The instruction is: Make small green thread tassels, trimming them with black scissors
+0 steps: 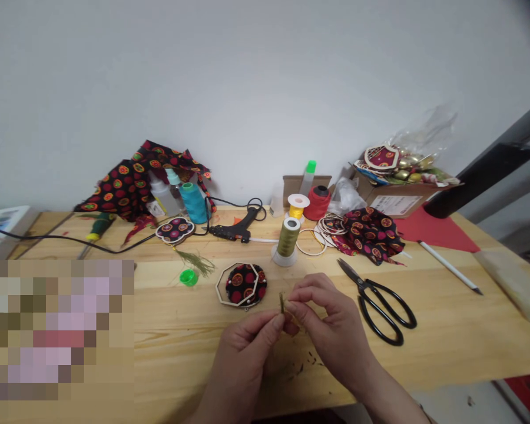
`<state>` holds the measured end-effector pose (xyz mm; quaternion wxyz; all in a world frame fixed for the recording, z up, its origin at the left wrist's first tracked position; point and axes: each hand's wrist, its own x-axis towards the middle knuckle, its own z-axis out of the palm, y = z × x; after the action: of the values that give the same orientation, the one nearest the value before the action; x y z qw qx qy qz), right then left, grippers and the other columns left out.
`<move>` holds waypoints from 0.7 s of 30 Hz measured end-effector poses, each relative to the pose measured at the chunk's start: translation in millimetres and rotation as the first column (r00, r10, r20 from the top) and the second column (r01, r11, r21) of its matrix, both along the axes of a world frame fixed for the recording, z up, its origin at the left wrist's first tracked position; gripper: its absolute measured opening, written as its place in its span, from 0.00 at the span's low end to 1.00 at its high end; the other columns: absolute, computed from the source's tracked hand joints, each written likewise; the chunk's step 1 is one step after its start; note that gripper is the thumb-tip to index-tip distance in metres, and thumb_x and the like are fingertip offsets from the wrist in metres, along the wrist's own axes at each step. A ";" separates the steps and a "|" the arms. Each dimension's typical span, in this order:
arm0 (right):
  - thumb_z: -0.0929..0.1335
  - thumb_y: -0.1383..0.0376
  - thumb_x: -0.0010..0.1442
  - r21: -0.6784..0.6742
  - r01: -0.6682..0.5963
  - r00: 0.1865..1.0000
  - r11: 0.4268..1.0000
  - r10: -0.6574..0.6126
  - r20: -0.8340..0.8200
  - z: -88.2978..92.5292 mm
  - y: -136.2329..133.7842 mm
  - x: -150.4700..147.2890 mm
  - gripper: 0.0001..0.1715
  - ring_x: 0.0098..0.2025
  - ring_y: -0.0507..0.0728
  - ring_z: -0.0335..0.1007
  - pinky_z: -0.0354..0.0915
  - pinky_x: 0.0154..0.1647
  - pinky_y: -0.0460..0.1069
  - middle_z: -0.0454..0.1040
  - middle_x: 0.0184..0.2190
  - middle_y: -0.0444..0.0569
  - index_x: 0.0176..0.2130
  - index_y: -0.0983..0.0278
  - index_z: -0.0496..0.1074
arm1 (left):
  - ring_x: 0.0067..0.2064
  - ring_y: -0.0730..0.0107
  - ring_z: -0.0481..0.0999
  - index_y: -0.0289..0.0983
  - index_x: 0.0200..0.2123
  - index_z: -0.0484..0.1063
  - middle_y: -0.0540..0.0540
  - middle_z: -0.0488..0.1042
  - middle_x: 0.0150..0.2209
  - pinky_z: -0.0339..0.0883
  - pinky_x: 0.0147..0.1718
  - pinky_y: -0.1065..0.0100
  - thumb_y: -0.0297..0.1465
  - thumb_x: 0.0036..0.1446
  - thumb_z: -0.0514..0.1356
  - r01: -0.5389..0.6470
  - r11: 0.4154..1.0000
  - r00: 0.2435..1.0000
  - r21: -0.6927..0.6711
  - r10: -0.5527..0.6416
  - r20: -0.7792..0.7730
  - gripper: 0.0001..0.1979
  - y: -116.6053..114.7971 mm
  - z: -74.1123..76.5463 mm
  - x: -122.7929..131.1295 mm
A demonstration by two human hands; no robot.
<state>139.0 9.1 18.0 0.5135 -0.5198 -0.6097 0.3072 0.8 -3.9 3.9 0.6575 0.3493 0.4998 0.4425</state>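
My left hand (247,344) and my right hand (329,321) meet over the near middle of the wooden table (446,330). Both pinch a small bundle of olive-green thread (282,304) between thumb and fingertips, and its short end sticks up between the hands. Just behind them lies a round piece of black fabric with red dots inside an octagonal wooden frame (242,284). An olive thread spool (288,238) stands upright beyond that. Thread scraps lie on the table under my hands.
Black scissors (380,303) lie to the right of my hands. A glue gun (236,229), teal spool (193,202), yellow and red spools, wooden rings, patterned fabric (371,232), a green cap (188,277), a pencil (450,268) and a cardboard box (397,197) sit farther back.
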 end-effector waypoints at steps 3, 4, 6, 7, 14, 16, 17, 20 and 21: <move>0.69 0.72 0.52 -0.052 -0.004 0.998 0.999 0.001 -0.067 -0.9 0.5 1.4 0.07 0.35 0.57 0.69 0.64 0.38 0.51 0.73 0.27 0.48 0.26 0.64 0.76 | 0.24 0.68 0.67 0.38 0.26 0.81 0.51 0.65 0.14 0.54 0.18 0.73 0.37 0.49 0.66 0.013 1.000 1.000 -0.005 -0.014 -0.027 0.09 -1.0 -2.5 -1.1; 0.69 0.70 0.53 -0.093 -0.011 0.995 0.996 0.001 -0.102 -1.2 0.8 2.2 0.06 0.36 0.57 0.69 0.64 0.39 0.52 0.74 0.28 0.49 0.27 0.64 0.77 | 0.22 0.69 0.66 0.38 0.27 0.81 0.52 0.65 0.14 0.53 0.18 0.73 0.38 0.49 0.65 0.021 1.000 0.999 -0.004 -0.021 -0.037 0.09 -1.2 -3.3 -1.6; 0.68 0.67 0.55 -0.205 -0.043 0.983 0.978 0.005 -0.185 -2.1 1.5 4.0 0.08 0.36 0.57 0.70 0.64 0.40 0.51 0.76 0.30 0.50 0.28 0.64 0.78 | 0.20 0.71 0.64 0.38 0.29 0.82 0.52 0.66 0.14 0.53 0.17 0.73 0.39 0.50 0.64 0.034 0.999 0.998 0.008 -0.034 -0.050 0.11 -1.6 -4.9 -2.5; 0.68 0.65 0.56 -0.265 -0.081 0.972 0.961 0.018 -0.234 -2.8 1.8 4.8 0.09 0.35 0.56 0.70 0.64 0.39 0.51 0.77 0.30 0.49 0.29 0.64 0.78 | 0.20 0.72 0.63 0.38 0.30 0.82 0.52 0.66 0.14 0.53 0.18 0.73 0.39 0.51 0.64 0.038 0.999 0.998 0.016 -0.038 -0.054 0.11 -1.7 -5.5 -2.8; 0.73 0.66 0.49 -0.387 -0.413 0.774 0.824 0.094 -0.626 -7.3 2.7 2.9 0.05 0.24 0.48 0.63 0.59 0.27 0.45 0.71 0.22 0.42 0.29 0.64 0.80 | 0.18 0.76 0.59 0.39 0.33 0.82 0.54 0.68 0.16 0.52 0.18 0.74 0.38 0.52 0.64 0.096 0.995 0.994 0.036 -0.094 -0.048 0.11 -1.5 -6.4 -1.9; 0.74 0.67 0.46 -0.382 -0.418 0.743 0.824 0.069 -0.666 -6.2 3.1 1.2 0.03 0.23 0.47 0.62 0.58 0.25 0.44 0.71 0.24 0.42 0.25 0.65 0.79 | 0.19 0.76 0.61 0.40 0.33 0.82 0.54 0.70 0.17 0.55 0.19 0.74 0.37 0.53 0.64 0.123 0.992 0.992 0.029 -0.122 -0.045 0.09 -1.6 -5.2 -1.6; 0.75 0.68 0.45 -0.378 -0.416 0.735 0.827 0.060 -0.676 -5.2 3.3 0.6 0.04 0.22 0.46 0.62 0.58 0.23 0.44 0.71 0.25 0.42 0.22 0.66 0.78 | 0.20 0.75 0.64 0.41 0.33 0.82 0.53 0.72 0.19 0.58 0.22 0.74 0.37 0.53 0.64 0.134 0.991 0.990 0.030 -0.132 -0.049 0.09 -1.4 -4.1 -1.6; 0.75 0.70 0.44 -0.361 -0.376 0.763 0.853 0.064 -0.643 -2.1 3.8 0.3 0.06 0.24 0.47 0.65 0.62 0.26 0.43 0.71 0.25 0.41 0.19 0.65 0.76 | 0.33 0.68 0.73 0.44 0.32 0.83 0.50 0.78 0.27 0.65 0.38 0.70 0.35 0.53 0.64 0.159 0.984 0.985 0.085 -0.152 -0.079 0.07 0.4 0.6 -2.3; 0.75 0.70 0.46 -0.341 -0.366 0.781 0.866 0.086 -0.619 -1.5 3.7 0.5 0.05 0.27 0.48 0.67 0.64 0.30 0.44 0.73 0.26 0.42 0.21 0.65 0.76 | 0.40 0.65 0.74 0.44 0.33 0.83 0.49 0.79 0.32 0.64 0.44 0.68 0.34 0.53 0.64 0.163 0.980 0.984 0.116 -0.152 -0.096 0.07 1.6 2.1 -2.8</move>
<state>139.5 12.8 16.6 0.5012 -0.4233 -0.3947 0.6432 -2.0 -2.3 6.0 0.6452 0.4468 0.4703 0.4036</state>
